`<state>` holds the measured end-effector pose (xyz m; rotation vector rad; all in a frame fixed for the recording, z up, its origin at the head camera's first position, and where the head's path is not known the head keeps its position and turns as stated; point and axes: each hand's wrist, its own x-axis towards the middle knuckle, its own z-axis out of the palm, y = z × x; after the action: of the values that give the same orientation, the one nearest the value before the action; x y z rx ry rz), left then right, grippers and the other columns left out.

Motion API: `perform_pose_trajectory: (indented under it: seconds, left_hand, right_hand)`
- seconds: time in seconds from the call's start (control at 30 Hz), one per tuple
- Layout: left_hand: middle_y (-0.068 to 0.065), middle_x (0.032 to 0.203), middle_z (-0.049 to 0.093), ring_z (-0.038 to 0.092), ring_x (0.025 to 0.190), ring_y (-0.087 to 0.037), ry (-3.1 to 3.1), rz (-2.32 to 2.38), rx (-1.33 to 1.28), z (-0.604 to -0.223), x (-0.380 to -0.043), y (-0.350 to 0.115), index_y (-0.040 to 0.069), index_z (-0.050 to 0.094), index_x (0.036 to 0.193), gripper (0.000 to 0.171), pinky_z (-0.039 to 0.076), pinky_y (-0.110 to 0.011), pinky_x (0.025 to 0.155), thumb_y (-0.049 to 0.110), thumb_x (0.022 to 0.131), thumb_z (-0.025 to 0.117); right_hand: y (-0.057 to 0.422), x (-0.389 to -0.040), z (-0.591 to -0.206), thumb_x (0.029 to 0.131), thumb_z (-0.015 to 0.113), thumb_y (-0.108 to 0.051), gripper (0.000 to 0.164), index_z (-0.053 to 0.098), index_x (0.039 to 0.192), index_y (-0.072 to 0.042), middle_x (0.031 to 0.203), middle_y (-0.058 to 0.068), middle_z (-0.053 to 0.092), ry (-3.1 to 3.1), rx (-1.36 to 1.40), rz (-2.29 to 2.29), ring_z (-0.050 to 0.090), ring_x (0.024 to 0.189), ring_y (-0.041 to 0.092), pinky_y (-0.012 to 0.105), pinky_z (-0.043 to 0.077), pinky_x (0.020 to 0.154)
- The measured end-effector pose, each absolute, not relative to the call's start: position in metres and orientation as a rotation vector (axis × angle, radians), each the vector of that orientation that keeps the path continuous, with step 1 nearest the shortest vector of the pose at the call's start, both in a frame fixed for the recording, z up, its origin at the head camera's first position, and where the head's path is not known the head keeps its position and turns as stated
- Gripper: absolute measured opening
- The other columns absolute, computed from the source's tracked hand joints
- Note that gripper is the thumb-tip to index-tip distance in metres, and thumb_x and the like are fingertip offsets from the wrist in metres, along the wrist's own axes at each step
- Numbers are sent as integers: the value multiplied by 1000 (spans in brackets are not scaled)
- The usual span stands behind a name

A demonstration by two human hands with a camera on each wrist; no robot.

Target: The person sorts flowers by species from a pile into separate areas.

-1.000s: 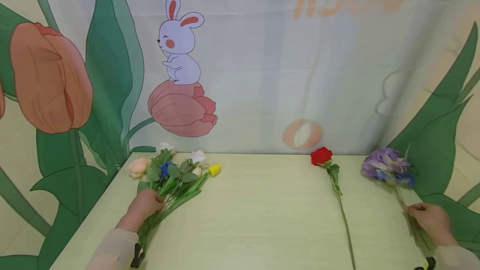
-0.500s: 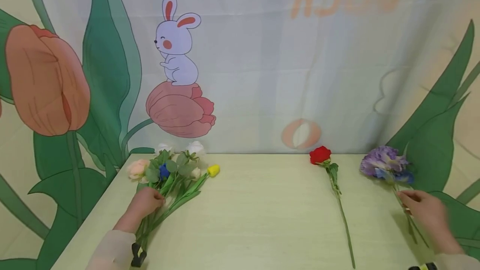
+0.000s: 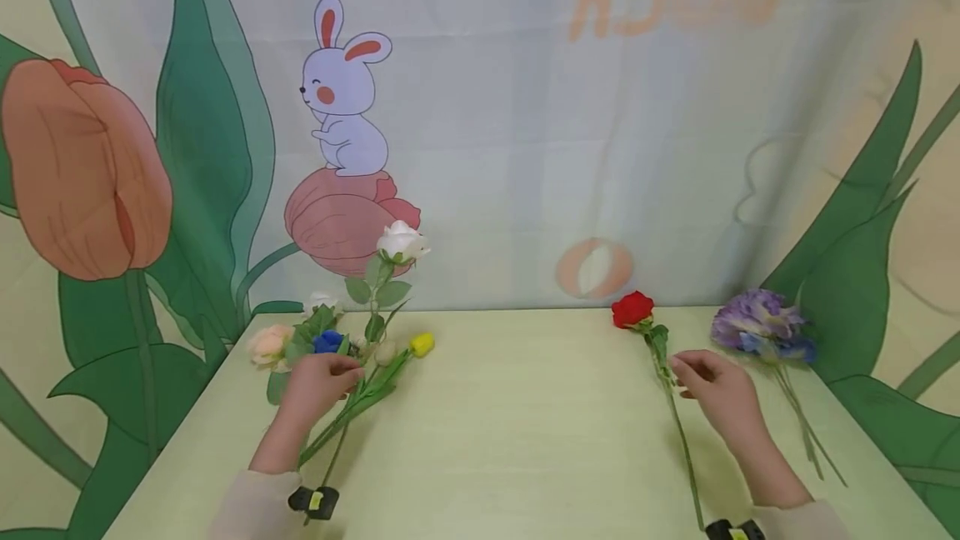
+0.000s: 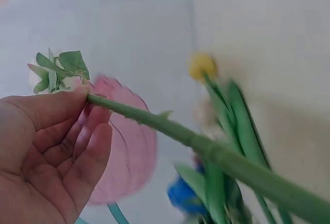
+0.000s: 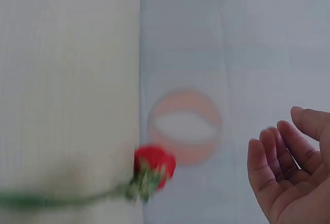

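Observation:
My left hand (image 3: 315,390) pinches the stem of a white rose (image 3: 402,242), lifted upright above the bunch. In the left wrist view the green stem (image 4: 180,134) runs from between thumb and fingertips toward the lower right. Under that hand lie a blue flower (image 3: 327,342), a peach flower (image 3: 270,346) and a yellow tulip (image 3: 422,345). My right hand (image 3: 720,398) holds nothing, its fingers loosely bent, close beside the stem of a red rose (image 3: 632,310). The right wrist view shows a gap between these fingers and the red bloom (image 5: 154,163).
Purple and blue flowers (image 3: 761,323) lie at the table's right side, stems toward the front. Another white flower (image 3: 322,302) is at the back left. The pale table (image 3: 517,423) ends at a printed curtain (image 3: 495,148) with a rabbit and tulips.
My left hand has raised the white rose out of the bunch, moving slightly right. My right hand has let go of the purple flowers and moved left to the red rose.

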<state>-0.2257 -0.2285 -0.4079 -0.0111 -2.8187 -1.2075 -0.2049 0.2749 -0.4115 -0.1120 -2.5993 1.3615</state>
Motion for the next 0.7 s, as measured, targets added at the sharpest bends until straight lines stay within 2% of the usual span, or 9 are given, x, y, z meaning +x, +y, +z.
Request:
perform_pose_trajectory:
  seconds: [0.13,0.4,0.53,0.7]
  left_hand:
    - [-21,94,77,70,74,-17,-2743,-1336,-19,-400,-221,-200,-7,75,109,22,61,-32,68,9,96,68]
    - [-22,91,77,73,72,-18,-2557,-1657,-70,-387,-214,-141,-8,75,106,19,63,-33,68,6,94,70]
    - [-21,90,77,71,70,-15,-2497,-1765,-104,-386,-213,-117,-7,76,104,17,63,-32,68,6,93,71]
    - [-21,89,76,71,70,-16,-2431,-1842,-129,-389,-210,-96,-7,75,103,18,64,-35,68,7,93,72]
  right_hand:
    - [231,-203,-404,101,66,-25,36,68,121,4,96,7,73,-2606,-53,1496,62,77,0,17,58,70]
    - [159,-202,-398,99,68,-17,30,67,118,6,93,0,70,-2493,132,1958,67,84,13,23,62,77]
    - [129,-200,-400,97,70,-15,29,68,116,7,97,8,73,-2503,311,1986,67,83,12,24,62,76]
    - [99,-199,-409,96,70,-13,27,69,113,8,98,17,74,-2502,392,2014,68,79,8,27,63,74]
